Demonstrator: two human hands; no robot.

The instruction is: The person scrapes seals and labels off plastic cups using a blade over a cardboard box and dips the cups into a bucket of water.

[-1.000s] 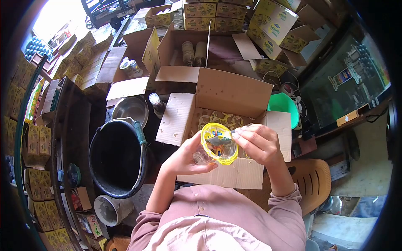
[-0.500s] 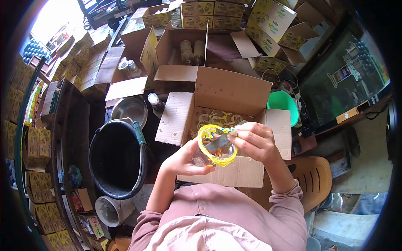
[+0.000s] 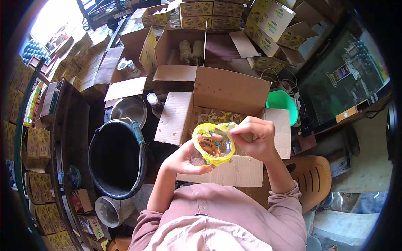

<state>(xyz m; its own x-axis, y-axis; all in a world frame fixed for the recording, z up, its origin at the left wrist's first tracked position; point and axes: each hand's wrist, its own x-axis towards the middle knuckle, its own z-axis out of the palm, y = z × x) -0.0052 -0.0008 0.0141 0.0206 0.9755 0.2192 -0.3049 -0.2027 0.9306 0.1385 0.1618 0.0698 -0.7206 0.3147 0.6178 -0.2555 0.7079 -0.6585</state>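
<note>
My left hand (image 3: 184, 161) is wrapped round a clear plastic cup (image 3: 225, 147), tilted with its mouth toward me. Torn yellow film (image 3: 204, 130) clings round the cup's rim, and printed markings show inside. At the rim's right side, my right hand (image 3: 256, 136) pinches a loose strip of that film (image 3: 226, 126) between thumb and fingers. The knife blade seen earlier does not show clearly; my right fingers may hide it. Beneath the cup stands an open cardboard box (image 3: 230, 90) with yellowish ring-shaped scraps (image 3: 226, 116) on its bottom.
To the left are a black bucket (image 3: 94, 167), a metal bowl (image 3: 141, 113) and a white pail (image 3: 121, 207). A green basin (image 3: 284, 104) stands right of the box. Behind, another carton (image 3: 173, 73) holds stacked cups (image 3: 185, 52). A brown plastic chair (image 3: 314, 180) is at right.
The knife blade no longer lies across the cup's mouth. My right hand has moved slightly up and right and now pinches the film strip. The cup has shifted slightly left.
</note>
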